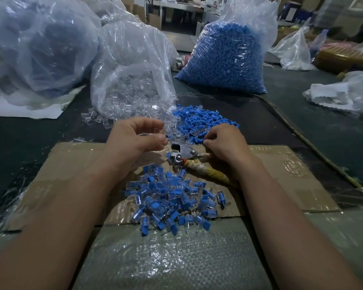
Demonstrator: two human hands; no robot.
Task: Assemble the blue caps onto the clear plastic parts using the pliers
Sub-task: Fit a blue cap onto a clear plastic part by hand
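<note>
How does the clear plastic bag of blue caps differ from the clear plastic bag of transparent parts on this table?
The clear plastic bag of blue caps stands upright and bulging. The clear plastic bag of transparent parts slumps toward the person. The cap bag's neck points up, while the parts bag's mouth gapes low, spilling pieces onto the dark table. The cap bag reads solid blue, the parts bag colourless. Both are crinkled see-through plastic.

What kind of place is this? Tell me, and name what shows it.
Probably a small factory's hand-assembly station. A big bag of blue caps and a bag of clear parts stand at the back, a pile of assembled pieces lies on cardboard, and pliers lie beside the pile.
</note>
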